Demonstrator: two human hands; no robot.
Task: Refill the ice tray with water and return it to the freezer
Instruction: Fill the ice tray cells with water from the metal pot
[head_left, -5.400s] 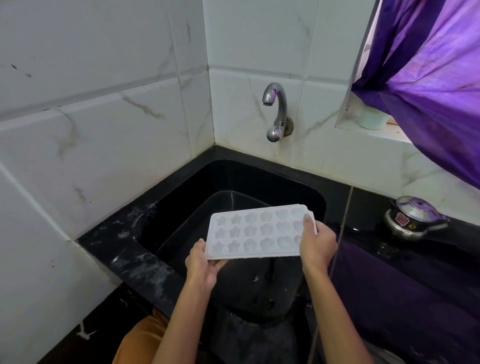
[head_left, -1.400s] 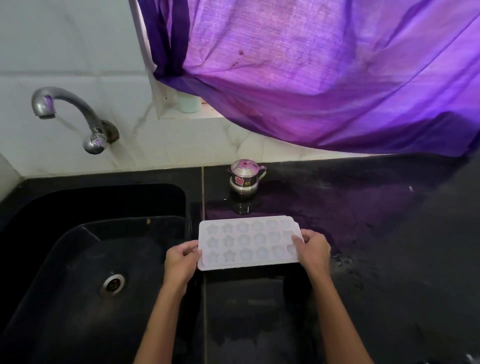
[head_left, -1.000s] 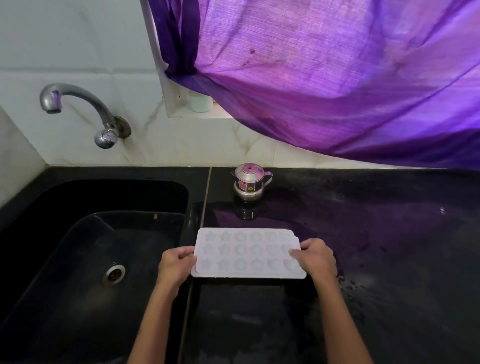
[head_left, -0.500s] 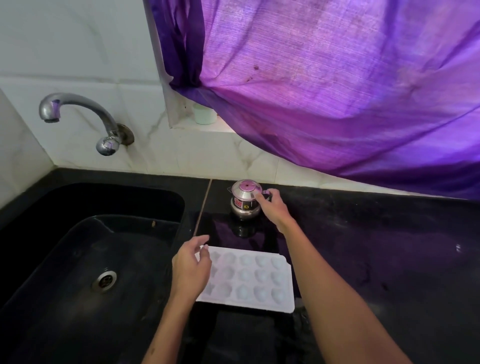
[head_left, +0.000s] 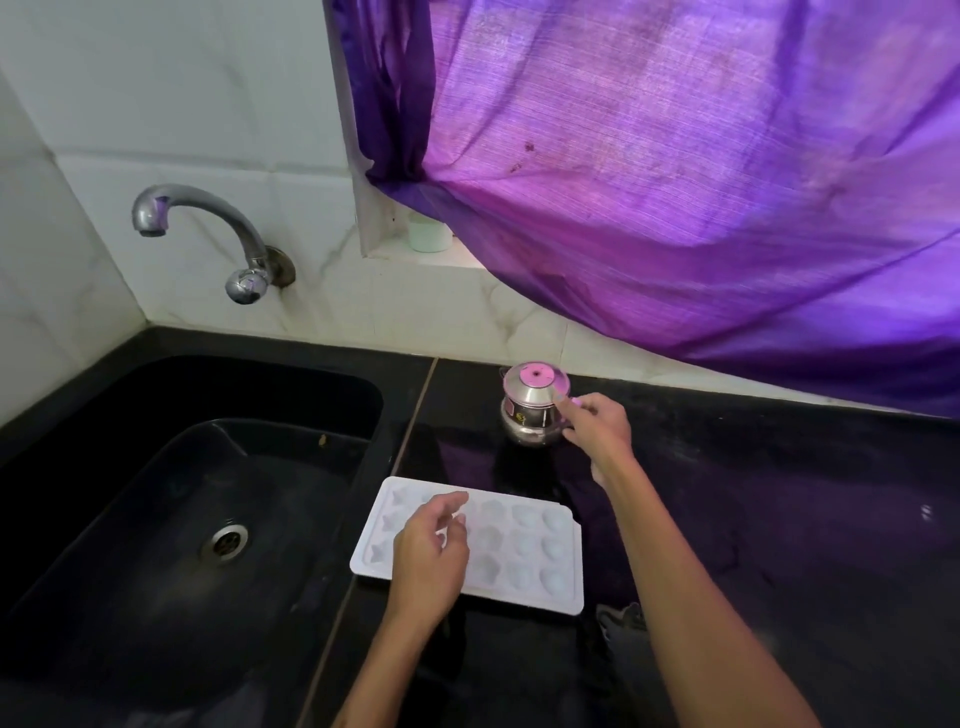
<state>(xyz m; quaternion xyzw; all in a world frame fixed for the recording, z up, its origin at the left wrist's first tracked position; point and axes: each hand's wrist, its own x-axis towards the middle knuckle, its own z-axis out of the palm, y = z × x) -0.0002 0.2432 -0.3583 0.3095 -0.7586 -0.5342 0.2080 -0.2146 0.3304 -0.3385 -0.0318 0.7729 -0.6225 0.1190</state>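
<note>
The white ice tray (head_left: 522, 553) with shaped cells lies flat on the black counter (head_left: 779, 519), just right of the sink. My left hand (head_left: 431, 553) hovers over the tray's left half, fingers loosely apart and holding nothing; I cannot tell whether it touches the tray. My right hand (head_left: 597, 426) reaches past the tray, its fingers curled around the handle on the right side of a small lidded steel pot (head_left: 530, 405). The pot stands on the counter near the wall. The hand hides the handle.
A black sink (head_left: 363, 395) with a drain (head_left: 226, 540) fills the left side. A chrome tap (head_left: 208, 218) projects from the tiled wall above it. A purple curtain (head_left: 675, 182) hangs over the counter's back. On the window ledge stands a pale cup (head_left: 428, 234).
Both hands carried the tray from the sink to the counter and let go. My right hand reached to the steel pot; my left hand shifted right over the tray.
</note>
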